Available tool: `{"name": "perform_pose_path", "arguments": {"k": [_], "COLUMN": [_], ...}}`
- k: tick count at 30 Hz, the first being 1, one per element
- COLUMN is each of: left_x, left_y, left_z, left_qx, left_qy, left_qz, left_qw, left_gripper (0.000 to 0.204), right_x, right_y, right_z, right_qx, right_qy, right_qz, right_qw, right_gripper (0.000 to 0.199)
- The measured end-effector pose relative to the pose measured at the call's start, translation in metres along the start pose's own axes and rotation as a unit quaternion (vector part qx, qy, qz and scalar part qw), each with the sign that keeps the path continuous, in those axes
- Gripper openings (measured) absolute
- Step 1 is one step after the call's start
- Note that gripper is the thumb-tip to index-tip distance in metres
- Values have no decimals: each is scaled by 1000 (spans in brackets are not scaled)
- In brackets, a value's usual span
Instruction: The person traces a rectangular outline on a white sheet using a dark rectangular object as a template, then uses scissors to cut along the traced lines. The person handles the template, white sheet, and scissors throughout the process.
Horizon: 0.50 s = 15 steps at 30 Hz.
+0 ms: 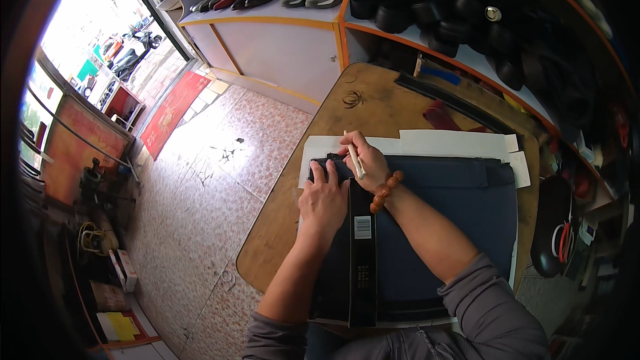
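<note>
My right hand (375, 168) grips a slim cream-coloured pen (358, 163), its fingers closed around it near the upper edge of the dark material. A beaded bracelet (387, 192) circles that wrist. Beside it on the left, my left hand (323, 205) lies with fingers spread, pressing down the corner of the material. Under both forearms is a dark blue sheet (427, 227), perhaps fabric or leather. A long black strip (363, 287) with a barcode label runs down it between my arms. White paper (453, 143) shows beneath along the far edge. The pen's tip is too small to make out.
The wooden worktable (277, 243) has a rounded left corner. Toward its far side lie thin coiled cords (352, 99), a black bar (453, 101) and a dark red scrap (440, 116). Shoe shelves (267, 20) stand behind; a tiled floor (200, 207) leads left to an open doorway.
</note>
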State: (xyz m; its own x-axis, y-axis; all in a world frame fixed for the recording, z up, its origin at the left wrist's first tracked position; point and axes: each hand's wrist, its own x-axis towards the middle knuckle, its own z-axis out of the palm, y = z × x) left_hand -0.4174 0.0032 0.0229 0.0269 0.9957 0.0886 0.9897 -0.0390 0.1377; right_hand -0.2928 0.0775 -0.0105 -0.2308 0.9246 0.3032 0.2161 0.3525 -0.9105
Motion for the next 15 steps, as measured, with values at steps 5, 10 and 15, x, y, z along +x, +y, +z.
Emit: {"name": "perform_pose_path", "arguments": {"k": [5, 10, 15], "left_x": [3, 6, 8], "left_y": [4, 5, 6], "left_z": [5, 6, 6], "left_qx": [-16, -10, -9], "left_qy": [30, 24, -3], "left_qz": [-22, -34, -46], "left_qw": [999, 999, 999], "left_gripper": [54, 58, 59], "right_x": [1, 2, 4], "right_y": [-4, -8, -9], "right_z": [3, 6, 7], "right_qx": [-13, 10, -20], "right_qy": [4, 27, 3], "right_qz": [2, 11, 17], "right_qw": [1000, 1000, 1000], "right_gripper": [24, 27, 29]}}
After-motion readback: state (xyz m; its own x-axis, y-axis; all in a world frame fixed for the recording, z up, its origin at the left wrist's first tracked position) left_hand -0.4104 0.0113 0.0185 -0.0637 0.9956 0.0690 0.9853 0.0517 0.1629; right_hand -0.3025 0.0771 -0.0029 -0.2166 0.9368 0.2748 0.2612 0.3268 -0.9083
